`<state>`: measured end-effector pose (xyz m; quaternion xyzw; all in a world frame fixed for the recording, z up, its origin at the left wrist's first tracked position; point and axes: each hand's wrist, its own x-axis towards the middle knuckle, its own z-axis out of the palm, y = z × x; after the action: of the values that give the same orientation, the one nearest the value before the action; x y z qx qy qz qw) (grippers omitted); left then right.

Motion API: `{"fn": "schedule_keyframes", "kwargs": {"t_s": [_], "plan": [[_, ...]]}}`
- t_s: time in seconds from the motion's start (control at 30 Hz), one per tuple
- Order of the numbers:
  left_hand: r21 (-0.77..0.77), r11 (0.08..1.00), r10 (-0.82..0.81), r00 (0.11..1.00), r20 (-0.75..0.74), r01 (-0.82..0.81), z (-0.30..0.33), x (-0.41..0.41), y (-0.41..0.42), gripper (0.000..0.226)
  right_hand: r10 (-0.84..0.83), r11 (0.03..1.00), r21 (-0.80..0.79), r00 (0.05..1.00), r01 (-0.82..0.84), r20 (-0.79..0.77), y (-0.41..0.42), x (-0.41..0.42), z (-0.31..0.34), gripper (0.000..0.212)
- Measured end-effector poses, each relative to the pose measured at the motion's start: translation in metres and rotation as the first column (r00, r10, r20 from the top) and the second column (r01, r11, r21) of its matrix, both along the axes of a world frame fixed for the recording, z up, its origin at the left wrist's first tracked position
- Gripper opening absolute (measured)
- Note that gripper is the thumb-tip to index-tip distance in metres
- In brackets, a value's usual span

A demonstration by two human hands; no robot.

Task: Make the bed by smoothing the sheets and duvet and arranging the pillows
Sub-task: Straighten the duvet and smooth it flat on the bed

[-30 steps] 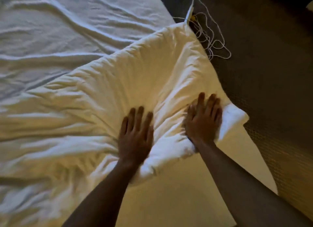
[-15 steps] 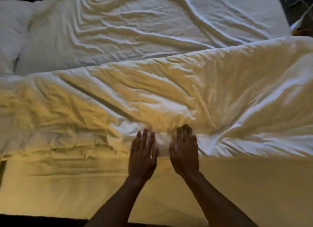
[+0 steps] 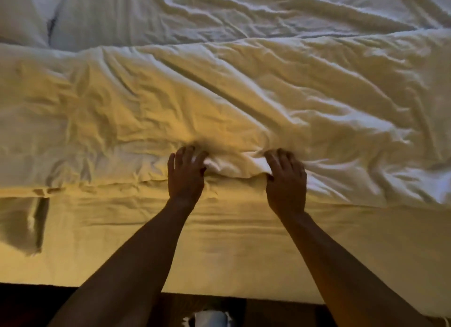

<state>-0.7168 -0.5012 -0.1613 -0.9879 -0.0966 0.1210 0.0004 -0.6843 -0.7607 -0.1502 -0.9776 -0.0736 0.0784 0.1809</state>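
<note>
I'm in a bedroom: a bed (image 3: 234, 261) fills my view, its rumpled white duvet (image 3: 244, 102) spread across it, a pillow (image 3: 22, 14) at its far-left corner.

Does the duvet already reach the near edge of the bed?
No: the duvet ends at the left hand and right hand, leaving the sheet bare.

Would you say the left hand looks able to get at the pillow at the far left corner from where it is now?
Probably not without moving: the left hand grips the duvet edge near the middle, while the pillow lies far beyond it. Nothing blocks the way; it simply looks out of reach.
</note>
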Motion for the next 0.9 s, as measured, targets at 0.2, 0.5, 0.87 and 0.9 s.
{"fn": "schedule_keyframes", "kwargs": {"t_s": [0.2,0.5,0.87,0.9], "plan": [[-0.196,0.979,-0.013,0.987,0.159,0.045,0.025,-0.044,0.014,0.027,-0.072,0.992,0.115,0.990,0.058,0.119,0.001,-0.038,-0.002,0.072],[-0.441,0.890,-0.020,0.955,-0.295,-0.117,0.033,-0.030,0.024,0.016,-0.019,0.997,0.070,1.000,0.020,-0.016,0.017,-0.033,0.011,0.076],[-0.194,0.981,0.008,0.991,0.133,0.018,-0.060,0.027,-0.043,0.071,0.103,0.979,-0.179,0.994,-0.096,0.031,0.070,0.029,-0.075,0.066],[-0.154,0.988,0.009,0.994,0.106,0.008,-0.084,0.019,-0.045,0.071,0.113,0.972,-0.211,0.994,-0.107,0.015,0.069,0.021,-0.096,0.066]]}}
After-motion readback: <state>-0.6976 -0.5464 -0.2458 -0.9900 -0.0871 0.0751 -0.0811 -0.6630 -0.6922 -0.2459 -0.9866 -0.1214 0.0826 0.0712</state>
